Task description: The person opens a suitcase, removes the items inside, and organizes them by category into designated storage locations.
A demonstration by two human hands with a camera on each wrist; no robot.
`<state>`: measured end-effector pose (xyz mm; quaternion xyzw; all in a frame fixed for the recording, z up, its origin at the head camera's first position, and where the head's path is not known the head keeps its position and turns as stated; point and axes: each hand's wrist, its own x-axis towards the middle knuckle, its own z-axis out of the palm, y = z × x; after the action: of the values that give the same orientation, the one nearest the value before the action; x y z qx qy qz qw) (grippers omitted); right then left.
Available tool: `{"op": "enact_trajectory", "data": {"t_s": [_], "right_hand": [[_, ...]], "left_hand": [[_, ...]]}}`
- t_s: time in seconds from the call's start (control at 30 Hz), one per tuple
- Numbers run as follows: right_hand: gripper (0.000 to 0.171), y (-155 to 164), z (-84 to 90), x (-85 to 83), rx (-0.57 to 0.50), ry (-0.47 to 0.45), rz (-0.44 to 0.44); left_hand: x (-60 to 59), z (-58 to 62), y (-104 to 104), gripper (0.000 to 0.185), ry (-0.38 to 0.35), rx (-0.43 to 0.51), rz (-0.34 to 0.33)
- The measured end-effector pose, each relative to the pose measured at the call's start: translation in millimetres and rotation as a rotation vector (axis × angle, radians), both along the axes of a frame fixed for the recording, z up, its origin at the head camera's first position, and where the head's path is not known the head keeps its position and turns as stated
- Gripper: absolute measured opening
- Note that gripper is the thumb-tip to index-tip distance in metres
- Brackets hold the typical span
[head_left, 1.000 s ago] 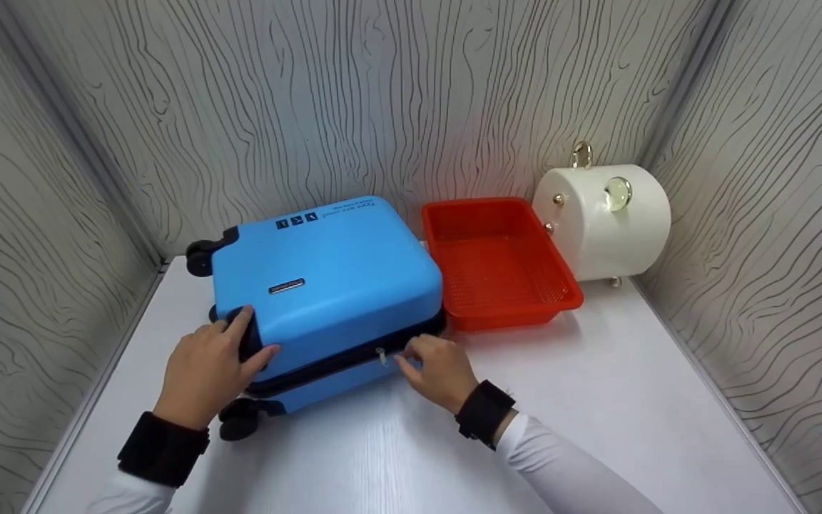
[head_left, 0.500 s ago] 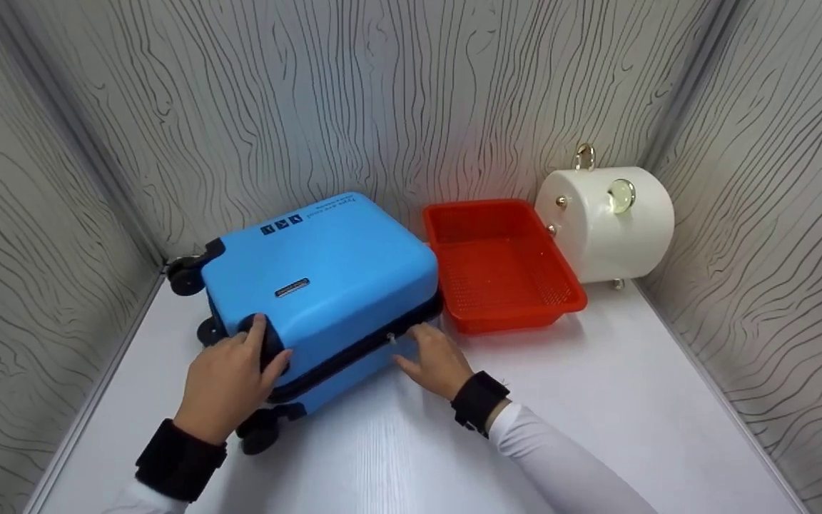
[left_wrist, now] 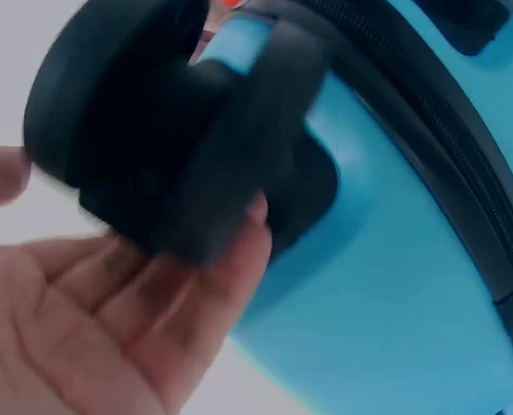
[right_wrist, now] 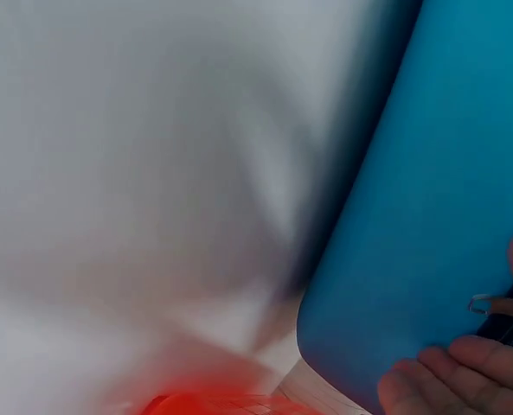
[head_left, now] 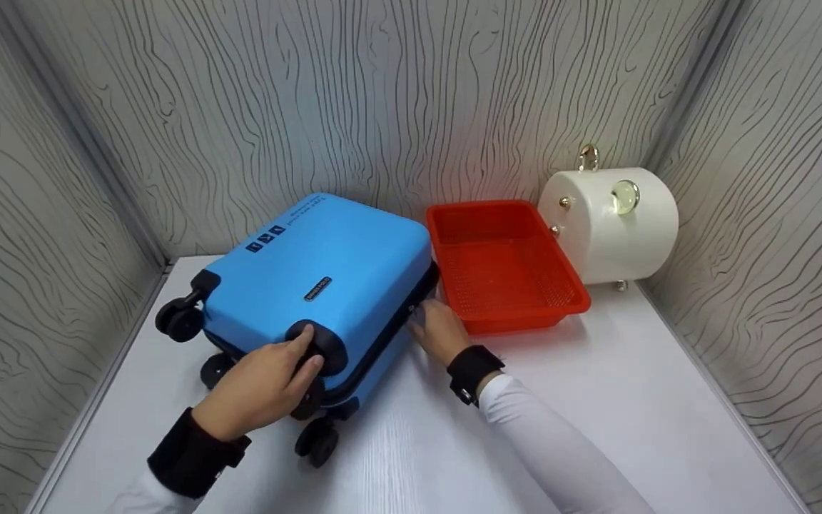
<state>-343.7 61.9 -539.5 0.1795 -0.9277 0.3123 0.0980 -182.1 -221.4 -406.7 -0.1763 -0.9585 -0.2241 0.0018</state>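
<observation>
A blue hard-shell suitcase (head_left: 325, 264) lies flat on the white table (head_left: 596, 400), with its black wheels towards the near left. My left hand (head_left: 261, 389) curls its fingers round the black corner wheel (head_left: 322, 348); the left wrist view shows that wheel (left_wrist: 152, 130) cupped in the palm (left_wrist: 109, 328). My right hand (head_left: 439, 332) is at the suitcase's right side. There it pinches the small metal zipper pull (right_wrist: 491, 304) on the dark zipper line, beside the blue shell (right_wrist: 446, 156).
An empty red mesh basket (head_left: 504, 264) stands just right of the suitcase, close to my right hand. Behind it in the back right corner is a white cylindrical box (head_left: 611, 221). Grey wood-grain walls (head_left: 382, 100) close in the table on three sides.
The suitcase has turned on the table, its wheeled end swinging nearer and its far corner away. My left hand stayed on the corner wheel. My right hand slid along the zipper line towards the basket.
</observation>
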Motion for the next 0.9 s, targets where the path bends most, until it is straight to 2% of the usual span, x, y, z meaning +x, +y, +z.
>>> {"op": "enact_trajectory", "data": {"t_s": [0.03, 0.1, 0.17, 0.23, 0.3, 0.43, 0.5, 0.57, 0.7, 0.8, 0.9], "right_hand": [[0.021, -0.1, -0.2, -0.8, -0.005, 0.009, -0.003], [0.013, 0.0, -1.3, -1.7, -0.006, 0.031, -0.004], [0.009, 0.4, -3.0, -0.7, -0.019, 0.052, 0.006], [0.007, 1.2, -5.4, 1.1, -0.025, 0.074, 0.017], [0.006, 2.4, -8.0, 2.8, -0.025, 0.098, 0.031], [0.005, 5.0, -10.1, 4.5, -0.095, 0.092, 0.066], [0.005, 6.2, -8.9, 4.2, -0.151, 0.046, 0.090], [0.008, 7.3, -7.0, 3.1, -0.190, 0.000, 0.106], [0.015, 9.0, -3.1, 2.3, -0.153, -0.013, 0.128], [0.015, 9.7, -1.4, 7.8, -0.102, 0.042, 0.154], [0.015, 8.6, -1.5, 20.2, -0.029, 0.128, 0.203]], "left_hand": [[-3.0, 2.4, -4.8, 0.050, -0.012, 0.015, -0.013], [-9.8, 6.2, -15.8, 0.043, 0.012, 0.011, -0.034], [-17.3, 7.8, -26.8, 0.045, 0.081, -0.031, -0.033], [-23.6, 7.1, -37.6, 0.051, 0.181, -0.099, -0.018], [-29.5, 4.4, -48.0, 0.059, 0.233, -0.151, -0.018], [-36.5, -4.6, -65.5, 0.069, 0.229, -0.188, -0.028], [-37.6, -8.9, -71.3, 0.068, 0.211, -0.180, -0.023], [-38.8, -12.4, -74.6, 0.066, 0.247, -0.189, -0.031], [-41.3, -17.7, -77.3, 0.063, 0.388, -0.242, -0.061], [-42.7, -21.7, -78.4, 0.063, 0.467, -0.268, -0.076], [-43.4, -26.0, -79.0, 0.063, 0.511, -0.272, -0.085]]}}
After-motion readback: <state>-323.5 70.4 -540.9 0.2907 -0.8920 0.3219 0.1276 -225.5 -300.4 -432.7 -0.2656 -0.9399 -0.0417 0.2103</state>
